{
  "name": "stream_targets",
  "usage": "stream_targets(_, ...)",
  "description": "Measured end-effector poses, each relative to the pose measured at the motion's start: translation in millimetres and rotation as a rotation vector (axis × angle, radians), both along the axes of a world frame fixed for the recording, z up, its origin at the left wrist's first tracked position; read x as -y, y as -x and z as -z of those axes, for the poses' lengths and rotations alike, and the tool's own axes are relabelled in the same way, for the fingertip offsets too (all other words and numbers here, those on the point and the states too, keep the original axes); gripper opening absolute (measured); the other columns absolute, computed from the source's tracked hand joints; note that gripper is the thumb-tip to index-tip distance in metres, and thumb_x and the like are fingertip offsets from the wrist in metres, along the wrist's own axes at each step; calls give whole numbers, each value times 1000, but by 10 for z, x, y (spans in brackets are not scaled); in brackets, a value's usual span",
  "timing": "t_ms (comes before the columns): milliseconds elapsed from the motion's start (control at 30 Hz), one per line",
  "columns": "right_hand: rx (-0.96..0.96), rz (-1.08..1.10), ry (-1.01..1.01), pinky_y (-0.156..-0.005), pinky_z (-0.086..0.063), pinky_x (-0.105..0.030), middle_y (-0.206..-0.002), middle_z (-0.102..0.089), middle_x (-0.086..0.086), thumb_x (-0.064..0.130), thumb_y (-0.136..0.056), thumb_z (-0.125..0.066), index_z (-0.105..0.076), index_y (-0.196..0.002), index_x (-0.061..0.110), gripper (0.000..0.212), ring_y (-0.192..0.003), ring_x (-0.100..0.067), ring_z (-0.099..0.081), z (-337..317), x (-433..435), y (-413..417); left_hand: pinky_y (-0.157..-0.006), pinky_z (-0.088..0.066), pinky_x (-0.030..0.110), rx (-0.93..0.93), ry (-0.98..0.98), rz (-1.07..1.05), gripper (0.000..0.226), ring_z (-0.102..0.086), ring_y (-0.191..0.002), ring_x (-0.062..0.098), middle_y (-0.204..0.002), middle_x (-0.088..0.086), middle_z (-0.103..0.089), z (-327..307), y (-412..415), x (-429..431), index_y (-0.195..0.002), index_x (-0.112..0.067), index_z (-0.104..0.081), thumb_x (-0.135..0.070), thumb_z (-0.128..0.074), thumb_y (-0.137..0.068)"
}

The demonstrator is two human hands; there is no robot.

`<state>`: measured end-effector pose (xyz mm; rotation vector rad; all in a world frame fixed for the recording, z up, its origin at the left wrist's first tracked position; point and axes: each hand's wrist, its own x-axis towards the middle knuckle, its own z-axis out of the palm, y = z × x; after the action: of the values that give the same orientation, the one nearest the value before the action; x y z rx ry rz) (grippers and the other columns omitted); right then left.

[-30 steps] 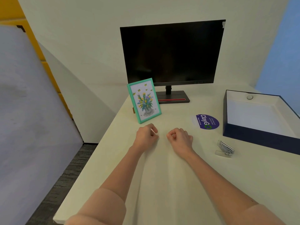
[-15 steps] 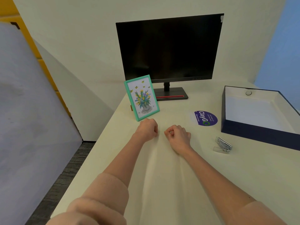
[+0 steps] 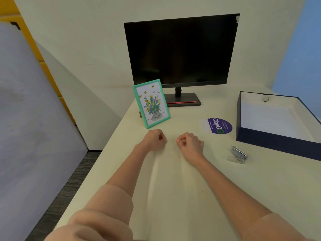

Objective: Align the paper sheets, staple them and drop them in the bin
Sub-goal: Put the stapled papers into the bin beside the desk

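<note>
Cream paper sheets (image 3: 166, 181), almost the table's colour, lie between my forearms and show faint lengthwise ripples. My left hand (image 3: 153, 140) and my right hand (image 3: 191, 144) are both curled into fists at the sheets' far edge, a short gap between them, and seem to pinch that edge. A small silver stapler (image 3: 238, 154) with a clear base lies on the table to the right of my right hand, untouched. The bin (image 3: 278, 142), a shallow navy box with a white inside, stands at the right beyond the stapler.
A green-framed flower picture (image 3: 151, 103) stands just beyond my left hand. Behind it is a dark monitor (image 3: 180, 51) on its stand. A round purple sticker (image 3: 219, 126) lies flat between my right hand and the bin. The table's left edge drops to carpet.
Both fists stay at the same spot on the table. A white sliver of paper seen at my left thumb a second ago is now hidden. The camera has shifted slightly.
</note>
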<state>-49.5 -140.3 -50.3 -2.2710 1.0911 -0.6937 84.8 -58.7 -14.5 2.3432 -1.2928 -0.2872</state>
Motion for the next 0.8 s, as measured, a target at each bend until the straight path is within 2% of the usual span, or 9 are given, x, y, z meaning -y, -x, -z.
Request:
stream_targets(100,7,-6,-7,-94,-29,-36,-104,-59,3,24,-91,-50,-60,-93,25,11,-107,-19,-50,-4,-1,-3,-72,-38,23,-152,145,-92,8,-53,-81,16,-87,2,-62,26,-15,-29,-84,-13,-59,-15,-53,-89)
stream_targets(200,9,-7,-10,-94,-29,-36,-104,-59,3,25,-91,-50,-60,-94,24,11,-107,-19,-50,-1,1,5,-72,-38,22,-194,145,-75,6,-53,-82,16,-87,-1,-61,13,-2,-26,-84,-13,-60,-15,-55,-88)
stream_targets(400,2,-9,-2,-95,-29,-36,-105,-59,2,27,-91,-50,-60,-95,24,11,-108,-19,-50,-4,-1,4,-74,-44,25,-133,25,-5,7,-54,-81,15,-95,5,-69,1,36,11,-86,-11,-66,-15,-60,-85)
stream_targets(533,-5,-8,0,-95,-28,-36,-106,-59,2,27,-91,-50,-61,-96,24,12,-108,-19,-49,-6,-1,4,-83,-48,32,-50,-11,15,4,-61,-93,26,-100,9,-70,12,54,9,-80,-15,-59,-15,-59,-84)
stream_targets(800,1,-11,2,-94,-28,-36,-104,-59,3,28,-91,-50,-60,-94,25,10,-108,-19,-49,3,-4,4,-73,-42,26,115,92,73,7,-63,-83,23,-87,4,-71,22,112,-41,-82,-9,-67,-12,-61,-81)
